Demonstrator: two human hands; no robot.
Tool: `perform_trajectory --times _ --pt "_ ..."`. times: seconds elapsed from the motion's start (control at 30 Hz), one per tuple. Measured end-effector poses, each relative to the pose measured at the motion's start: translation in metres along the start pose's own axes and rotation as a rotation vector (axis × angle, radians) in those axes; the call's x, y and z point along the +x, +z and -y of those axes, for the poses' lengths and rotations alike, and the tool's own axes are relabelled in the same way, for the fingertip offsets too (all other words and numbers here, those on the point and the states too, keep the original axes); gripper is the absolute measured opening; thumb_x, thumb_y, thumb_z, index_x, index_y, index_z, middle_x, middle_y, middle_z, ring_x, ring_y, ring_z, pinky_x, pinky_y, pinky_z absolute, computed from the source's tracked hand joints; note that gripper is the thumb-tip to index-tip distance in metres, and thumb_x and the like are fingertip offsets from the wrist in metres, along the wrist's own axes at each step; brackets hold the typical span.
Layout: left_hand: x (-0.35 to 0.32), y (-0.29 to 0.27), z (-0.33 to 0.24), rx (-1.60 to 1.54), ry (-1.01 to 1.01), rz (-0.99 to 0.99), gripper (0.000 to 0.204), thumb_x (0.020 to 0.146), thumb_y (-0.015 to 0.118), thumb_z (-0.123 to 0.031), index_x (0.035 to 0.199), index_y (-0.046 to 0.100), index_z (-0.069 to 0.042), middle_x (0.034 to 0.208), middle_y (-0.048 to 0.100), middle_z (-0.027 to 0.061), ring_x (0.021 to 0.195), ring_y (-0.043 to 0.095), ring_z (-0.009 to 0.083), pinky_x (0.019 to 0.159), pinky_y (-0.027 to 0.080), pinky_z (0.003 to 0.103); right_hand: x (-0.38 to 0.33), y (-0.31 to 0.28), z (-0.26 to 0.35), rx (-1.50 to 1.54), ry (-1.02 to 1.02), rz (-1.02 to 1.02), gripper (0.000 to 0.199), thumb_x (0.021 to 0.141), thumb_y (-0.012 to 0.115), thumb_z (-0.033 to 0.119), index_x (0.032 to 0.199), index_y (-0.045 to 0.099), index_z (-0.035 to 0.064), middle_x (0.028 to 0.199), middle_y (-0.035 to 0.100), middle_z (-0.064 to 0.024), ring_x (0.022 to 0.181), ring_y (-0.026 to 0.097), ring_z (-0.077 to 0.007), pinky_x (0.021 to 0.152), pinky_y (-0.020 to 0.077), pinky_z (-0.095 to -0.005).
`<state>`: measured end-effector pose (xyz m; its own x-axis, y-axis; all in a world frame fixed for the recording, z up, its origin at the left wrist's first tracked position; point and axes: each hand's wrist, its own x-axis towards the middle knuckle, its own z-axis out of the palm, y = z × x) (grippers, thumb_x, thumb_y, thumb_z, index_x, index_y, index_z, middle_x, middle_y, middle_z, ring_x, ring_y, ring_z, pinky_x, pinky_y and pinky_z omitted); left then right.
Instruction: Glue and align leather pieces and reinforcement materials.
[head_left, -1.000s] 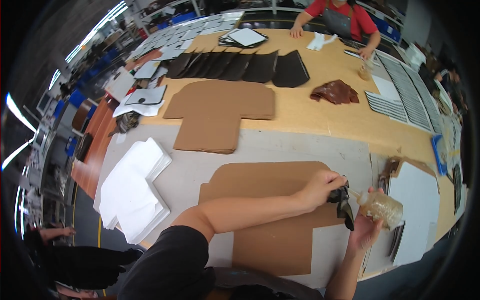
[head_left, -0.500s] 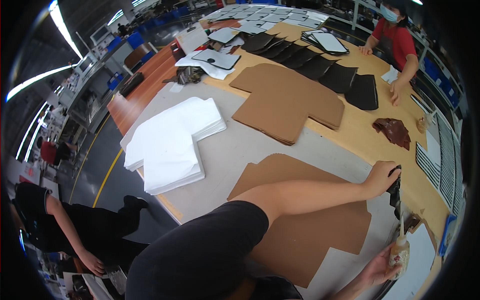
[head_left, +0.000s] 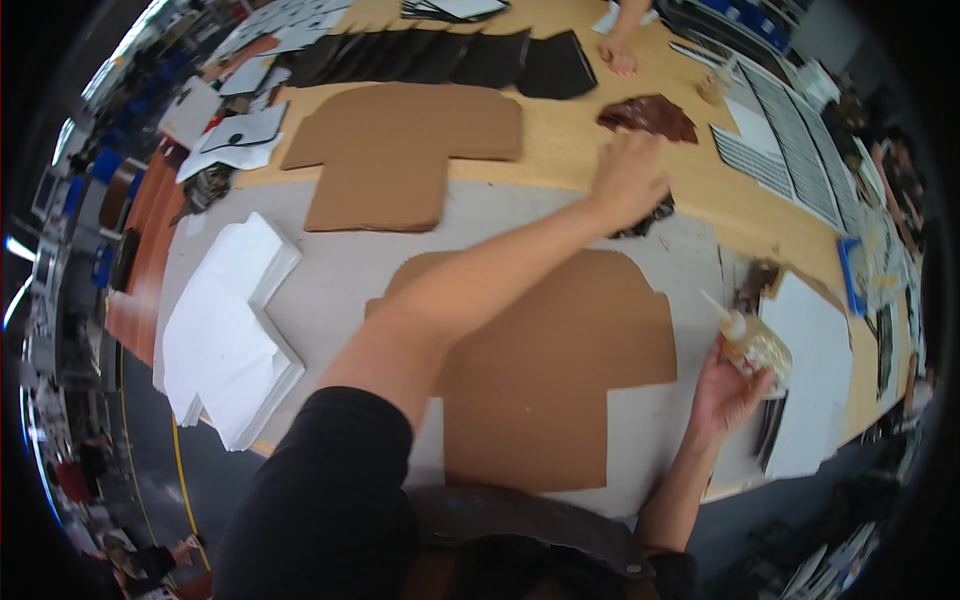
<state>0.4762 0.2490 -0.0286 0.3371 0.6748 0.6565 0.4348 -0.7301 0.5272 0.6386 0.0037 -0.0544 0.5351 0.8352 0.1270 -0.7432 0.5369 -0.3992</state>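
My right hand (head_left: 728, 392) is closed around a glue bottle (head_left: 762, 358), clear with amber contents and a slim pale nozzle tilted up to the left. Stretched across the table, my left arm ends in my left hand (head_left: 630, 180), its fingers curled and somewhat blurred. A crumpled black piece (head_left: 655, 217) shows beneath that hand, seemingly in its grip; its kind is unclear. Just beyond the knuckles lies a crumpled dark brown piece (head_left: 652, 115). A brown T-shaped panel (head_left: 530, 430) lies flat before me, partly covered by my left forearm.
Another stack of brown T-shaped panels (head_left: 385, 190) lies farther off, with black pieces (head_left: 490, 60) in an overlapping row behind. White cut sheets (head_left: 220, 330) are piled at left, a white board (head_left: 815, 370) at right. A co-worker's hand (head_left: 618, 52) rests at the far edge.
The view has turned to the right. My left hand has moved from near the bottle to farther across the table, beside the dark brown piece. My right hand keeps the glue bottle, now tilted.
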Motion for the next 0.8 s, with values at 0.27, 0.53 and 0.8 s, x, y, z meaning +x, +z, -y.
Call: perform_trajectory --times 0.27,0.53,0.8 --pt "-0.112 -0.178 -0.044 -0.238 -0.494 0.165 0.016 0.089 0.060 -0.012 0.079 0.062 0.000 0.064 0.060 0.0010 0.060 0.054 0.0051 0.053 0.039 0.019 -0.012 0.061 -0.020 -0.159 0.223 -0.083 0.044 0.089 0.062 0.029 0.126 0.046 0.0126 0.131 0.048 -0.0083 0.125 0.043 -0.0274 0.104 0.0357 -0.0505" --pt "-0.255 -0.219 -0.055 0.104 -0.373 0.032 0.013 0.085 0.063 -0.010 0.088 0.064 0.003 0.090 0.065 0.0124 0.083 0.062 0.0230 0.070 0.050 0.033 -0.007 0.118 -0.093 -0.369 0.538 0.170 0.052 0.089 0.060 0.030 0.131 0.039 0.0084 0.134 0.044 -0.0140 0.124 0.043 -0.0333 0.100 0.0403 -0.0491" --pt "-0.275 -0.214 -0.060 0.308 -0.372 0.059 0.030 0.075 0.068 -0.006 0.103 0.060 0.003 0.121 0.054 0.0162 0.114 0.050 0.0331 0.093 0.042 0.042 -0.019 0.153 -0.211 -0.486 0.663 0.367 0.037 0.082 0.067 0.006 0.115 0.050 0.0058 0.104 0.060 -0.0056 0.096 0.058 -0.0148 0.081 0.0481 -0.0338"
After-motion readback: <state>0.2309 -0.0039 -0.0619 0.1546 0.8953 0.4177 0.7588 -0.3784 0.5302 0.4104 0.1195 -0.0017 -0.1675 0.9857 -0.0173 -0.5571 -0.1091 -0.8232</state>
